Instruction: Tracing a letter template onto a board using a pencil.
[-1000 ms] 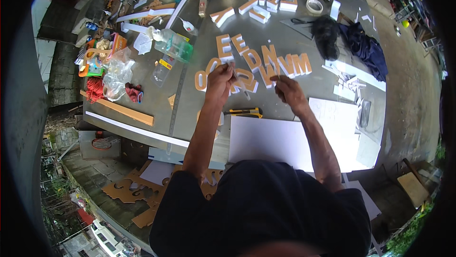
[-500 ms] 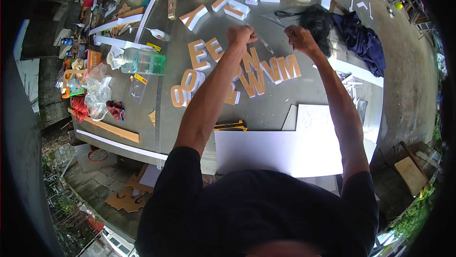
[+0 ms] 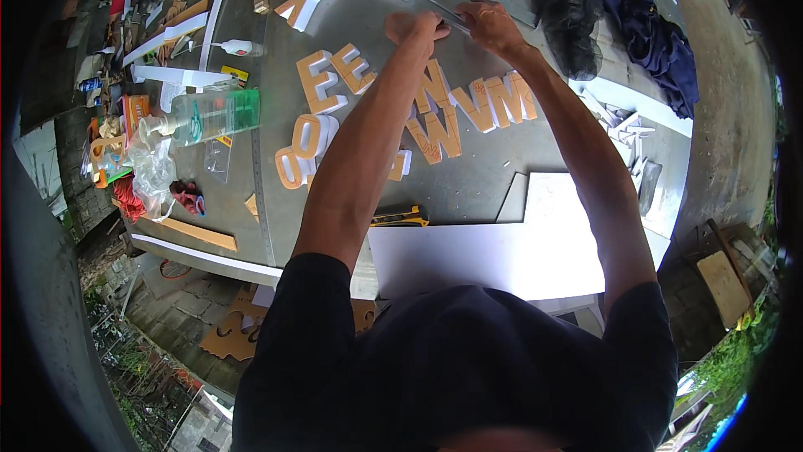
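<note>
My left hand (image 3: 413, 27) is closed over the far middle of the table, its fingertips at a thin grey metal strip (image 3: 446, 12). Close beside it, my right hand (image 3: 495, 25) pinches around the same strip, which slants between the two hands; its exact kind is too small to tell. Just nearer than my hands lie letter-shaped blocks with brown faces and white sides, among them a wide one (image 3: 435, 136), a round one (image 3: 313, 136) and an angular one (image 3: 322, 84). My left forearm hides some of them. A clear triangular set square (image 3: 523, 9) lies beyond my right hand.
White sheets (image 3: 452, 260) and a yellow utility knife (image 3: 400, 217) lie near the front edge. At left are a clear green-ended bottle (image 3: 217, 116), a metal ruler (image 3: 262, 159) and a plastic bag (image 3: 153, 166). Black mesh (image 3: 569, 17) and dark cloth (image 3: 648, 42) sit at right.
My right hand has moved left, close to my left hand, and the metal strip now slants between them. The view has shifted, so the far letter blocks sit higher.
</note>
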`<control>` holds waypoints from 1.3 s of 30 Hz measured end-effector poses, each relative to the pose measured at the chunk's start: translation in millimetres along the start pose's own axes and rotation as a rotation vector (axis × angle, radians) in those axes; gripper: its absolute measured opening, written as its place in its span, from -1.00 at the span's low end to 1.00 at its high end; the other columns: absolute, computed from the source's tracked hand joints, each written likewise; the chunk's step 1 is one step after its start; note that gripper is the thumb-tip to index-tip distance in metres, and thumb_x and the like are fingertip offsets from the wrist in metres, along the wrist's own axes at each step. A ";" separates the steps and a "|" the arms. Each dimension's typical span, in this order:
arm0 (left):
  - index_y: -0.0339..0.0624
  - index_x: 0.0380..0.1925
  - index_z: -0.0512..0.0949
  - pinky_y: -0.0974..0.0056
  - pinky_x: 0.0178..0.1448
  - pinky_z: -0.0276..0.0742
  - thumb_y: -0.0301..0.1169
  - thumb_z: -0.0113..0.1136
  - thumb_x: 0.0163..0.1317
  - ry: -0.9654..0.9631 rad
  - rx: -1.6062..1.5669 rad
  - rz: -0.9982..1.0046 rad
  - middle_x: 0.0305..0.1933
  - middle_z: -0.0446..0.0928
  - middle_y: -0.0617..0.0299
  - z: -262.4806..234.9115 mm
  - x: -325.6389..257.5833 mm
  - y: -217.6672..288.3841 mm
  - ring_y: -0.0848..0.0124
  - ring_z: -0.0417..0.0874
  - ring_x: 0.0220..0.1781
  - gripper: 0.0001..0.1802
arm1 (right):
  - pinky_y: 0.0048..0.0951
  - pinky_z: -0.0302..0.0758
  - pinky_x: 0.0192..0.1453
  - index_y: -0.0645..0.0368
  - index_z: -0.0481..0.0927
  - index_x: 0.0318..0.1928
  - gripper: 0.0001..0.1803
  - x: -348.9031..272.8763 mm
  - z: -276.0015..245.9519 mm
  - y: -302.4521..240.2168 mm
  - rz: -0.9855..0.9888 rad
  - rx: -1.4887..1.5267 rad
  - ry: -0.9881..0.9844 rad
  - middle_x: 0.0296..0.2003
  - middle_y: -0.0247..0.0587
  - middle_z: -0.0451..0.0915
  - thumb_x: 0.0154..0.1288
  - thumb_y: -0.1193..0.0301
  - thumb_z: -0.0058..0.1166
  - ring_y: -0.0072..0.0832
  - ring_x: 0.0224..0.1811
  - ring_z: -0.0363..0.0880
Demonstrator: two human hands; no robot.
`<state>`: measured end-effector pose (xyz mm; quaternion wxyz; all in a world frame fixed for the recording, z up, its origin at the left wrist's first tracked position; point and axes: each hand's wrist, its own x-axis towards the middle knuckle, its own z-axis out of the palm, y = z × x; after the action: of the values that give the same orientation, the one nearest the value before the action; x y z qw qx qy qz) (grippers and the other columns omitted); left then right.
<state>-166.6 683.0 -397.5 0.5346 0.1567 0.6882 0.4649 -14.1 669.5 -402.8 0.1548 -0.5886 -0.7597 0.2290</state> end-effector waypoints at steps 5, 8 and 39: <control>-0.65 -0.33 0.56 0.22 -0.34 0.89 -0.71 0.39 0.14 -0.039 0.135 0.001 -0.25 0.67 -0.17 -23.1 -5.2 7.1 0.13 0.78 -0.42 -0.82 | -0.07 0.52 0.29 0.02 0.65 0.15 -0.66 -14.3 -5.4 -3.7 -0.005 0.037 -0.047 0.07 -0.07 0.63 0.41 0.33 0.11 0.00 0.13 0.62; -0.60 -0.28 0.60 0.28 -0.35 0.86 -0.66 0.41 0.18 -0.145 0.239 0.101 -0.28 0.69 -0.10 -35.3 -0.9 5.2 0.20 0.77 -0.44 -0.81 | -0.09 0.51 0.31 0.05 0.64 0.16 -0.64 -20.2 -8.2 -3.2 -0.056 -0.011 -0.052 0.09 -0.09 0.61 0.39 0.32 0.17 -0.02 0.16 0.60; -0.24 -0.19 0.75 0.45 -0.53 0.16 -0.35 0.39 0.31 -0.833 0.522 0.643 -0.71 0.42 0.42 -133.6 -274.1 -19.9 0.71 0.28 -0.65 -0.81 | -0.46 0.51 -0.38 0.26 0.72 -0.01 -0.52 -396.4 -72.3 -57.1 0.602 1.004 0.077 -0.45 -0.26 0.68 0.57 0.04 0.05 -0.60 -0.51 0.53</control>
<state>-174.8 414.3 -252.4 0.5360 0.6533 0.4298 0.3182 78.0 287.3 -297.7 0.3702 -0.6409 -0.3514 0.5733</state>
